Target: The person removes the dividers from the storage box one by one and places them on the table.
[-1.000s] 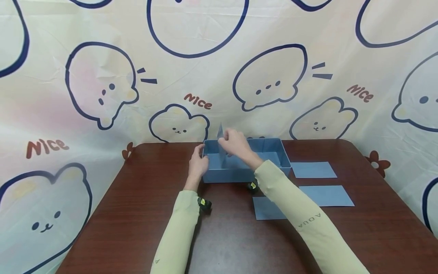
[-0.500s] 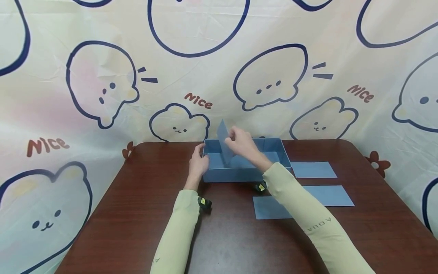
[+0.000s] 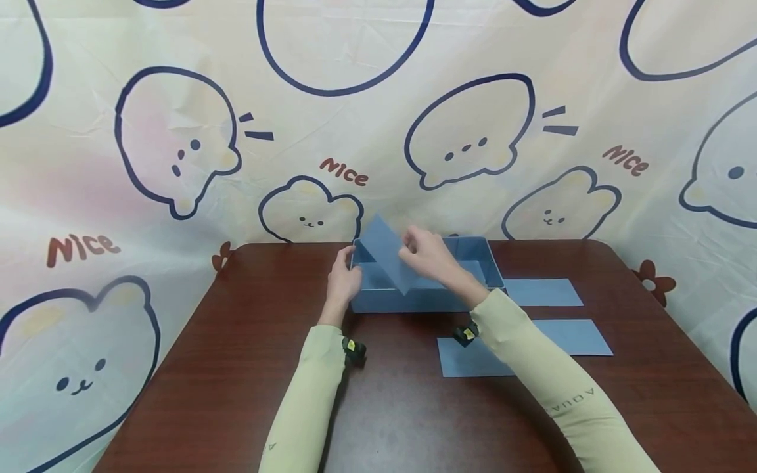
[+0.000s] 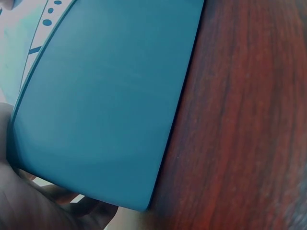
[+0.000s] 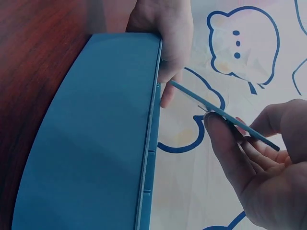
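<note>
A shallow blue rectangular box [image 3: 402, 301] stands open-topped at the far side of the table. My left hand [image 3: 343, 281] grips its left end; in the left wrist view the fingers [image 4: 91, 211] curl behind that end and the thumb lies near the top edge. My right hand [image 3: 432, 255] pinches a thin flat blue divider panel [image 3: 386, 251] by its right edge. The panel is tilted and raised above the left part of the box. Seen edge-on in the right wrist view, the panel [image 5: 225, 115] sits between thumb and fingers, apart from the box rim.
Three similar blue panels lie flat on the brown table [image 3: 236, 394]: one right of the box [image 3: 544, 292], another panel [image 3: 573, 337] nearer, and a third panel [image 3: 473, 358] partly under the right forearm. A patterned cloth [image 3: 378, 131] hangs behind.
My right hand has drawn the panel up and toward me, moving slightly right. The panel has turned from nearly edge-on to showing its broad face. My left hand stays on the box.
</note>
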Tool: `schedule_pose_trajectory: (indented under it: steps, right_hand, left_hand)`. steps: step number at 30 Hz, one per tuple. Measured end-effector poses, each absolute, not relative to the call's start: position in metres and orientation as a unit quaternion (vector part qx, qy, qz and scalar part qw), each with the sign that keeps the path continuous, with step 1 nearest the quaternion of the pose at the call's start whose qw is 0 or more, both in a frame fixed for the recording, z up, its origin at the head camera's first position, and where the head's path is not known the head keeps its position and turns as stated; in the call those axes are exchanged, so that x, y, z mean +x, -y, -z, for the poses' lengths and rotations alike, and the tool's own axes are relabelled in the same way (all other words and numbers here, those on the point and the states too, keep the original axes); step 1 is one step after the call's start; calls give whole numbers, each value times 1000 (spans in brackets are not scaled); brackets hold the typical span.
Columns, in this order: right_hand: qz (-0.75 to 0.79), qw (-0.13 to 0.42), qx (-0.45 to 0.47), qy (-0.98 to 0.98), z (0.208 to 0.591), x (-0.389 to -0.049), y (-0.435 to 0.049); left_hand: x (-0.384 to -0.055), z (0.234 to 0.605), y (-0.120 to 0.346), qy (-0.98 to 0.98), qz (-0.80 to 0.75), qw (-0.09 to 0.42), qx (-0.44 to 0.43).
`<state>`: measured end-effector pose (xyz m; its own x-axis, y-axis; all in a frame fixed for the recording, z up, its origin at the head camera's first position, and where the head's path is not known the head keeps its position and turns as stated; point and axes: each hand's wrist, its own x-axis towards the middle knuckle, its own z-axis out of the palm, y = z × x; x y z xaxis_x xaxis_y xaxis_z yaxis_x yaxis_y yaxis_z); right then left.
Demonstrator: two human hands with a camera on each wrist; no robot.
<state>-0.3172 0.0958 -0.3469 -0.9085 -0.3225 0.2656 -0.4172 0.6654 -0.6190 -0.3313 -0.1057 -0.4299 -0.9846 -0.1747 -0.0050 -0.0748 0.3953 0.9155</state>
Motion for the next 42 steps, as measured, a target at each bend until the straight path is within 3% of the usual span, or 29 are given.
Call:
schedule_pose_trajectory:
  steps: [20,42]
  right_hand:
    - [-312,58,294,901,361,-291,-123]
    - [-304,31,305,902,373,-268,-145]
  left_hand:
    - [-335,430,106,838,539,43,77]
    - [-333,429,106,836,541,40,77]
